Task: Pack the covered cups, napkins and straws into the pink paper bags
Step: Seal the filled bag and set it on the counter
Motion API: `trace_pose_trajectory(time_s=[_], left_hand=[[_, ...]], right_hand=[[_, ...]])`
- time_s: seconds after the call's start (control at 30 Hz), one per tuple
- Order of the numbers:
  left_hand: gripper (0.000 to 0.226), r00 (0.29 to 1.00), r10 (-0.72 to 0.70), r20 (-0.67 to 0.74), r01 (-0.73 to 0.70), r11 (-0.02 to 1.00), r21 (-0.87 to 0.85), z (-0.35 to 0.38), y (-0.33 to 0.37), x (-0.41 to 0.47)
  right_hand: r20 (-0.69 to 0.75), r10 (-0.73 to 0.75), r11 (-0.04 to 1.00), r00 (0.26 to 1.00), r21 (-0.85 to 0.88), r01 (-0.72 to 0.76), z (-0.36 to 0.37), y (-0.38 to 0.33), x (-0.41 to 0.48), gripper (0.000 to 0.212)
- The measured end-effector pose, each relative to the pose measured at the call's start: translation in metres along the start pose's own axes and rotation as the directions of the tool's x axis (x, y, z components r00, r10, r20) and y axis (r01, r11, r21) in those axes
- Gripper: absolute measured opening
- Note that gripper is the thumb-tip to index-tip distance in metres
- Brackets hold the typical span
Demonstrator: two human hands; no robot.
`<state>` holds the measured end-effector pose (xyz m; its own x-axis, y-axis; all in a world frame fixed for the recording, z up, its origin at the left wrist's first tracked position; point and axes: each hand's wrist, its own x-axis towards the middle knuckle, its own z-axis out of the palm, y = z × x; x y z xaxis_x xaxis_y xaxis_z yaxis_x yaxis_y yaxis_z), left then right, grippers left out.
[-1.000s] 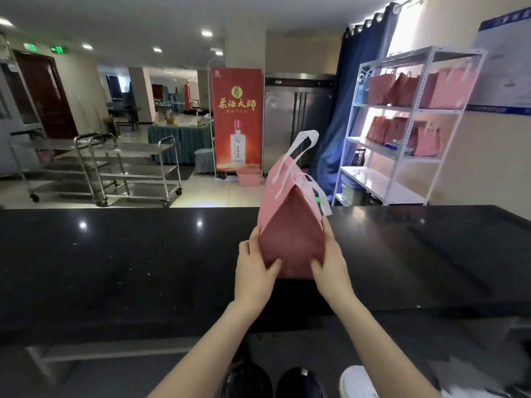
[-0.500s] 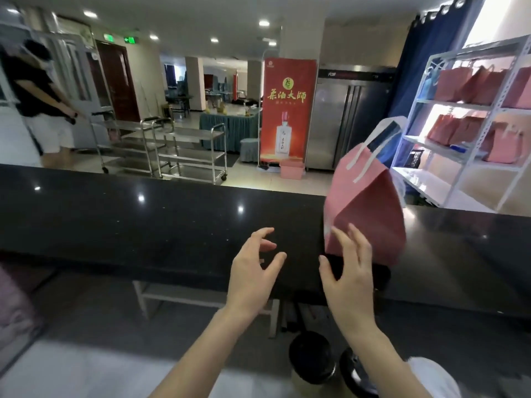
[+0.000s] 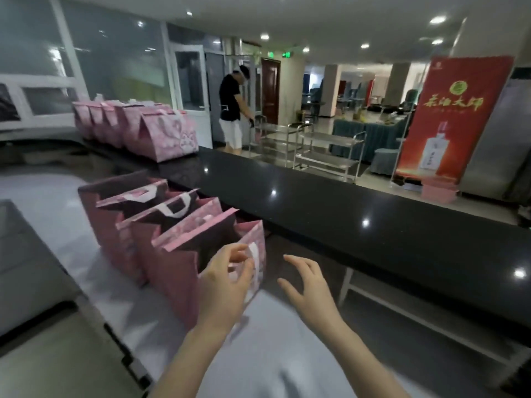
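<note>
You are holding your left hand [image 3: 227, 285] in front of the nearest open pink paper bag [image 3: 178, 271], fingers loosely curled and apart, gripping nothing; whether it is touching the bag, I cannot tell. Your right hand [image 3: 310, 288] is hovering just beside, fingers spread; two more open bags [image 3: 135, 219] are standing behind on the white worktop [image 3: 43, 202]; closed bags [image 3: 149, 127] are sitting on the black worktop [image 3: 344, 214].

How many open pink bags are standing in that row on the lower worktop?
3. The nearest bag stands by the left hand, the middle bag right behind it, the farthest bag behind that. Closed bags on the black counter are not counted.
</note>
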<state>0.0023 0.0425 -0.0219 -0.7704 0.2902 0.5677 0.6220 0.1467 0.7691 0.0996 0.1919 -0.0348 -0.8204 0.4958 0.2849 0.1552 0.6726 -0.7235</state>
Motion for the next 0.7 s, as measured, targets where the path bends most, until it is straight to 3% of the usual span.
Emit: trace_pose_trajectory(time_s=[0.13, 0.23, 0.33, 0.47, 0.57, 0.7], left_hand=[[0.028, 0.982, 0.047, -0.18, -0.008, 0.978, 0.209, -0.067, -0.046, 0.031], [0.036, 0.992, -0.045, -0.119, 0.085, 0.934, 0.347, -0.092, -0.08, 0.05], [0.045, 0.992, -0.124, 0.031, 0.106, 0.934, 0.342, -0.103, -0.102, 0.062], [0.038, 0.987, -0.024, 0.156, -0.034, 0.933, 0.358, -0.1, -0.115, 0.067], [0.035, 0.988, 0.004, 0.156, -0.056, 0.94, 0.336, -0.092, -0.118, 0.065], [0.032, 0.991, 0.07, 0.115, -0.1, 0.954, 0.283, -0.077, -0.109, 0.057]], right_hand=[[0.15, 0.066, 0.994, 0.987, 0.075, -0.078, 0.066, -0.047, 0.03, 0.061], [0.189, 0.129, 0.987, 0.973, 0.067, -0.144, 0.099, -0.071, 0.05, 0.062], [0.142, 0.241, 0.963, 0.96, 0.086, -0.255, 0.123, -0.081, 0.066, 0.061], [-0.004, 0.313, 0.95, 0.95, 0.009, -0.313, 0.134, -0.078, 0.072, 0.042], [-0.095, 0.35, 0.937, 0.932, 0.018, -0.35, 0.128, -0.07, 0.065, 0.019], [-0.154, 0.331, 0.942, 0.931, -0.009, -0.336, 0.11, -0.058, 0.048, 0.032]])
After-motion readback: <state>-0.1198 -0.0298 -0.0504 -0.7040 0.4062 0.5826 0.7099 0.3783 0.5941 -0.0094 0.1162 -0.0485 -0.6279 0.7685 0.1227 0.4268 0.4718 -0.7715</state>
